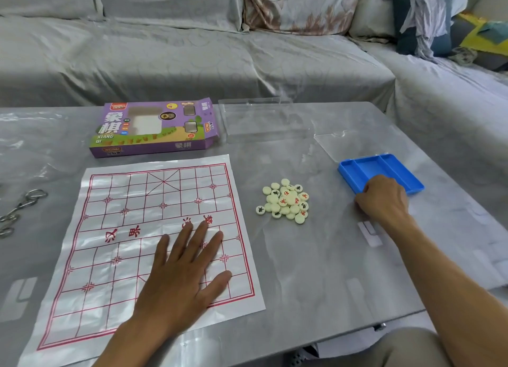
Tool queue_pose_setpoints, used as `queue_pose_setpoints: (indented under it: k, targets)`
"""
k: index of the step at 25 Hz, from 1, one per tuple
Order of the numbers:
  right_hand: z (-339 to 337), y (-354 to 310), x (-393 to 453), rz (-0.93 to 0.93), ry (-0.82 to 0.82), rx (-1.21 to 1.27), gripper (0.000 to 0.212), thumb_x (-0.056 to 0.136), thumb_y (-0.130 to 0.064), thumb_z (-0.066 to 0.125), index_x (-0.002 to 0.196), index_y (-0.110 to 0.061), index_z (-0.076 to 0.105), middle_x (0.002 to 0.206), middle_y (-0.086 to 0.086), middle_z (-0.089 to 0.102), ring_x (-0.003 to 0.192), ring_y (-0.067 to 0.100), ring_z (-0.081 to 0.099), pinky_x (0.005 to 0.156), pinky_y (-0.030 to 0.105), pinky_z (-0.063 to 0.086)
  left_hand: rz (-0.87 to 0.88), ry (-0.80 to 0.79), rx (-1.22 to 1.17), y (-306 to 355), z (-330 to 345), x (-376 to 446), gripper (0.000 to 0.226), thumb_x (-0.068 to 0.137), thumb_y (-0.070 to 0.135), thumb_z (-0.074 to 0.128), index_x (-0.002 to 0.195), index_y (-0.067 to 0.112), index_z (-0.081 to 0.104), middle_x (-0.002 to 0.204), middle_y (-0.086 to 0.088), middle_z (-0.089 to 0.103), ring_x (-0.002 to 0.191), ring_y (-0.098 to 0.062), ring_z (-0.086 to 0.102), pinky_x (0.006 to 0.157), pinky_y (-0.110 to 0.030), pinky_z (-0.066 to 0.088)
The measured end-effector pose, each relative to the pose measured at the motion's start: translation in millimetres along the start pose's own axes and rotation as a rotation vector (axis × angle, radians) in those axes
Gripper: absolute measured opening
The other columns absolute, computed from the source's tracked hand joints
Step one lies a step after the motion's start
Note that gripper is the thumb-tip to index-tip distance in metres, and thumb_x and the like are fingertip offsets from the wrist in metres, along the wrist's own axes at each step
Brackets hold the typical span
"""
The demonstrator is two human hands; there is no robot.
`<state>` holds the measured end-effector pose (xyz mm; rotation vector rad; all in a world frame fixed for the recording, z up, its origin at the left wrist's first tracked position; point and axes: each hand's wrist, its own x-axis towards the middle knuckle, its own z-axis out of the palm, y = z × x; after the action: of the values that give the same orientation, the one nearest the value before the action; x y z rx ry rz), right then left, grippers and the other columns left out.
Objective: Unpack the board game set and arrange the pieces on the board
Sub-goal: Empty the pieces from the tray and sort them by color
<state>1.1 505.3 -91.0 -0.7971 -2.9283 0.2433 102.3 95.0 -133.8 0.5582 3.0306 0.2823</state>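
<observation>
- The paper game board [154, 229], white with a red grid, lay flat near the table's [316, 270] front-left edge.
- The left hand [181, 278] rested palm down on the board's near half, fingers straight and spread, holding nothing.
- A heap of round cream game pieces [286, 201] sat on the bare table just right of the board, between the two hands.
- The right hand [382, 199] lay at the near edge of an empty blue tray [376, 166] towards the table's right edge, fingers curled over its rim; the grip itself was hidden.
- The purple game box [154, 127] lay beyond the board at the far edge, a clear plastic lid [264, 122] beside it.
- Metal rings [19, 210] lay at the left edge.
</observation>
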Motion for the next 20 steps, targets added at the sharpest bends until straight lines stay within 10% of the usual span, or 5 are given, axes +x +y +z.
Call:
queue_pose_setpoints:
  k: [20]
  targets:
    - [24.8, -65.8, 83.7, -0.191, 0.125, 0.124, 0.015, 0.09, -0.005, 0.052, 0.09, 0.001, 0.066, 0.091, 0.015, 0.063, 0.086, 0.03, 0.055, 0.075, 0.046, 0.052, 0.044, 0.041, 0.104, -0.5, 4.1, 3.8, 0.068, 0.091, 0.072, 0.026, 0.148, 0.036, 0.033, 0.158, 0.003, 0.025, 0.144, -0.026, 0.027, 0.108, -0.048, 0.019]
